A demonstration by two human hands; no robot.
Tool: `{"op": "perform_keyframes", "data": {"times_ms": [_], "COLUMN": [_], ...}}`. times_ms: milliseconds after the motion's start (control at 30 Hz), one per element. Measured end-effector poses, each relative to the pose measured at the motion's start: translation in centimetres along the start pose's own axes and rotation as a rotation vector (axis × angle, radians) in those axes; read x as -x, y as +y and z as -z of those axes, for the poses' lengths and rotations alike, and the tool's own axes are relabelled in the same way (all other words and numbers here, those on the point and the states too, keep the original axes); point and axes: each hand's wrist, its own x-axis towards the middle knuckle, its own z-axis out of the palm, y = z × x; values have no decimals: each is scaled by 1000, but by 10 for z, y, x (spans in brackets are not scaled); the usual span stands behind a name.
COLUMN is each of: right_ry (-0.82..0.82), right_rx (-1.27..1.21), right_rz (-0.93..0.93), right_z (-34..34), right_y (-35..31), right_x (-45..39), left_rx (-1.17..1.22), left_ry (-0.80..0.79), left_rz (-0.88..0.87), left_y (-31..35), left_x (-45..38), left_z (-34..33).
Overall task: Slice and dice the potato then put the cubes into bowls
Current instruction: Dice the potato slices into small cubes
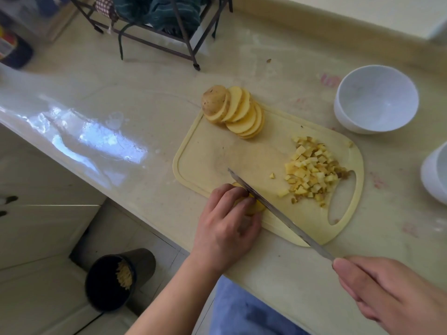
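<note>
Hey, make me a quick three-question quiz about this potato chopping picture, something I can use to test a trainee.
1. True or false: the potato cubes already lie in the white bowl.
2. Which hand holds the knife? A) left B) right C) neither
3. Fill in: the uncut potato slices lie fanned at the far corner of the ___.

Key
1. False; the cubes are piled on the cutting board and the bowl looks empty.
2. B; the right hand grips the handle while the left hand steadies the piece under the blade.
3. Cutting board.
</note>
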Motion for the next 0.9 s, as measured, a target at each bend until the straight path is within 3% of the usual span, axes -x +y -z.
{"op": "perform_keyframes", "data": {"times_ms": [567,900], "right_ry": [20,-77], "right_rx": [22,-89], "right_rz": [107,2], "right_z": [-13,3], "right_y": [-21,-30], "right_x": [-32,-24], "left_rx": [9,-19], "left_ry": [1,34], "left_rz": [10,6], "left_y": [2,2], "left_x": [-3,4], "left_z": [2,2]}}
